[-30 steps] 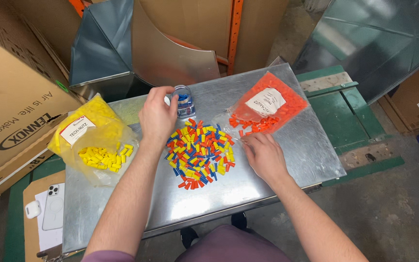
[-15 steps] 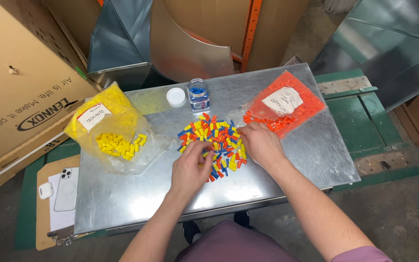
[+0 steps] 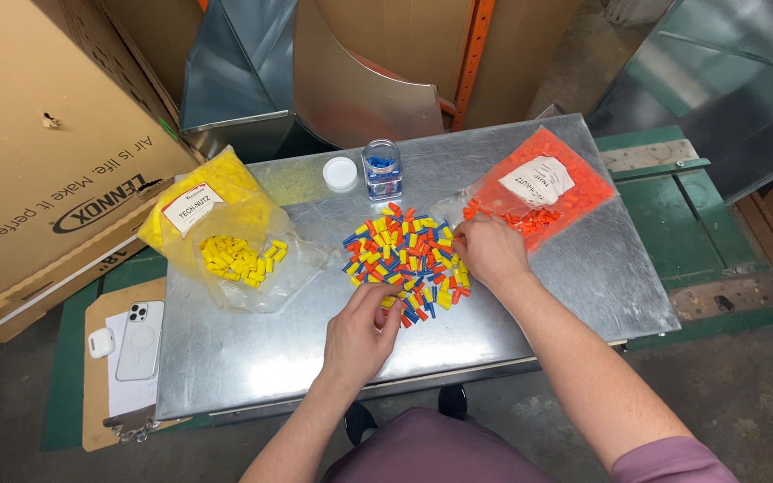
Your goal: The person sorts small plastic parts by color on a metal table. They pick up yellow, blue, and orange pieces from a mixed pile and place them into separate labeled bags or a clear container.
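Observation:
A heap of small yellow, orange and blue plastic caps [image 3: 404,255] lies in the middle of a sheet-metal table [image 3: 547,295]. My left hand [image 3: 358,333] rests at the heap's near left edge, fingertips pinching among the caps. My right hand [image 3: 488,250] sits at the heap's right edge, fingers curled, next to the mouth of an orange bag [image 3: 539,190] of orange caps. A clear jar [image 3: 382,170] with blue caps inside stands open behind the heap, its white lid [image 3: 341,173] beside it. A yellow bag [image 3: 225,228] of yellow caps lies at the left.
A large cardboard box [image 3: 46,152] leans at the left. Sheet-metal duct pieces [image 3: 315,72] stand behind the table. A phone [image 3: 140,340] and an earbud case [image 3: 101,343] lie on a clipboard left of the table. A green pallet [image 3: 682,197] is at the right.
My left hand came back from the jar to the near edge of the heap. My right hand shifted up to the heap's right edge by the orange bag.

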